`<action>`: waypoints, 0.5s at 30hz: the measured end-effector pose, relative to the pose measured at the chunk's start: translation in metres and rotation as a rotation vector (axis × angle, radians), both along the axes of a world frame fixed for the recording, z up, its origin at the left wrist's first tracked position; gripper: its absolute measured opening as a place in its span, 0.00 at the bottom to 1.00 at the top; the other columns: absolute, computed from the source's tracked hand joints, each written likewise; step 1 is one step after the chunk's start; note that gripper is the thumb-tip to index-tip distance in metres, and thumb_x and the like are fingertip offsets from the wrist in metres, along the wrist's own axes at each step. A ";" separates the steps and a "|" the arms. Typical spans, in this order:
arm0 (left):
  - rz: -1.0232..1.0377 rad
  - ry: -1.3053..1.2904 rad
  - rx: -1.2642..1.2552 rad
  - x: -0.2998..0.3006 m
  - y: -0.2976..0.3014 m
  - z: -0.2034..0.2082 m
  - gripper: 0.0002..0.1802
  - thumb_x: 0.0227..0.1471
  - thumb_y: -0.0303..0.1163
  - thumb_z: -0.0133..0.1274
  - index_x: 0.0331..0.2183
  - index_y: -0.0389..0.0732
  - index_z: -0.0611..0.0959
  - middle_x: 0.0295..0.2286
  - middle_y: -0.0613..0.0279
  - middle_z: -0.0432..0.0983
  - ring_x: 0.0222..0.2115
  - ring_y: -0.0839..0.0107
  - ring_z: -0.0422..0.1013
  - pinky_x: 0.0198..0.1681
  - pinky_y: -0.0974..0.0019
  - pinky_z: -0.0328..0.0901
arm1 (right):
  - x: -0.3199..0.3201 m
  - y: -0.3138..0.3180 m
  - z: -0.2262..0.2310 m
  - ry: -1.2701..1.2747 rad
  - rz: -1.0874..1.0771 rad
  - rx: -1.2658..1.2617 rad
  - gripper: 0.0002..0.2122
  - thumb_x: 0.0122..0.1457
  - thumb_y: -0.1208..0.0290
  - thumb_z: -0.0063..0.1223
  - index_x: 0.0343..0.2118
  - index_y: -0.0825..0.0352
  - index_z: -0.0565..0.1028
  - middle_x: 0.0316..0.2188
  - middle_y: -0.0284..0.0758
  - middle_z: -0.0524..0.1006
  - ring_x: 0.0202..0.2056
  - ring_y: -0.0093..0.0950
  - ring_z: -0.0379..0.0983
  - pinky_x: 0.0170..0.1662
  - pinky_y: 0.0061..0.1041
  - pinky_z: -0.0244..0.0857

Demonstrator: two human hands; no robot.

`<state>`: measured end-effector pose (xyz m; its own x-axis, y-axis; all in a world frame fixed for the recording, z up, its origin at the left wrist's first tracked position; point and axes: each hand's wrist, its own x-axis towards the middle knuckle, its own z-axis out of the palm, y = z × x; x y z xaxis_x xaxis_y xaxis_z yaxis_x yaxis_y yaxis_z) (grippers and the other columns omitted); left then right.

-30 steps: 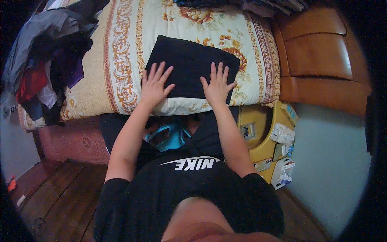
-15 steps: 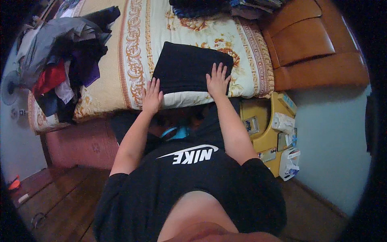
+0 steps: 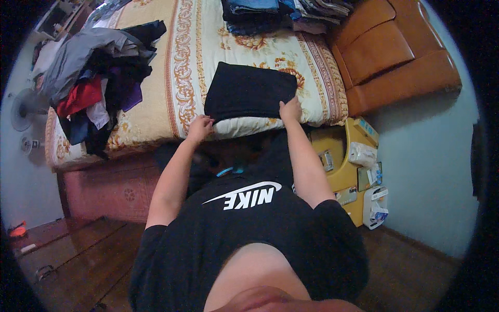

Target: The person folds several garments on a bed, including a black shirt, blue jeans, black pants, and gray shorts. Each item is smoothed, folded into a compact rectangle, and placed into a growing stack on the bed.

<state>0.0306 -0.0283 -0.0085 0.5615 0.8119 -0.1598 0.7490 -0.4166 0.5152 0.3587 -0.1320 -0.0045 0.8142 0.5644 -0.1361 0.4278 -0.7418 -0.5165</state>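
A black folded garment (image 3: 250,91) lies flat on the patterned bed near its front edge. Whether it is trousers or a shirt cannot be made out. At its near left corner, the fingers of my left hand (image 3: 200,128) are closed, pinching the edge. My right hand (image 3: 290,110) grips the near right corner, its thumb on top and its other fingers curled partly out of sight.
Loose clothes in grey, black, red and purple form a heap (image 3: 99,78) at the bed's left. Folded clothes stand in stacks (image 3: 260,18) at the far side. A brown leather headboard (image 3: 395,57) borders the bed's right. Beside me is a yellow cabinet (image 3: 335,140) bearing small items.
Both hands lay flat with fingers spread on the garment's near part. Now they have drawn back toward me and closed on its near corners. The view has shifted slightly.
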 end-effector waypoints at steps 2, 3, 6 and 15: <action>0.203 -0.027 -0.209 0.009 0.013 0.014 0.14 0.45 0.37 0.50 0.33 0.41 0.80 0.33 0.56 0.75 0.33 0.59 0.71 0.38 0.62 0.64 | 0.017 -0.006 -0.003 0.213 -0.127 0.049 0.35 0.41 0.61 0.62 0.49 0.74 0.58 0.42 0.47 0.68 0.43 0.40 0.67 0.46 0.34 0.60; 0.261 -0.075 -0.155 0.015 0.021 0.020 0.14 0.45 0.38 0.50 0.33 0.41 0.80 0.31 0.56 0.75 0.32 0.60 0.72 0.37 0.62 0.64 | 0.024 -0.008 -0.013 0.191 -0.156 0.134 0.34 0.37 0.61 0.65 0.45 0.76 0.62 0.38 0.45 0.71 0.39 0.38 0.70 0.43 0.33 0.62; 0.432 -0.220 -0.017 0.034 0.046 0.024 0.16 0.44 0.40 0.53 0.32 0.38 0.79 0.26 0.54 0.76 0.28 0.62 0.72 0.34 0.63 0.65 | 0.046 -0.013 -0.025 0.726 -0.127 0.270 0.27 0.41 0.68 0.61 0.42 0.79 0.65 0.35 0.44 0.72 0.38 0.35 0.70 0.41 0.29 0.64; 0.298 -0.636 -0.750 0.120 0.124 0.003 0.23 0.45 0.34 0.54 0.42 0.34 0.69 0.33 0.56 0.72 0.31 0.68 0.70 0.35 0.67 0.65 | 0.038 -0.009 0.033 0.788 0.021 0.484 0.25 0.44 0.83 0.51 0.48 0.72 0.60 0.42 0.39 0.69 0.42 0.30 0.67 0.47 0.25 0.59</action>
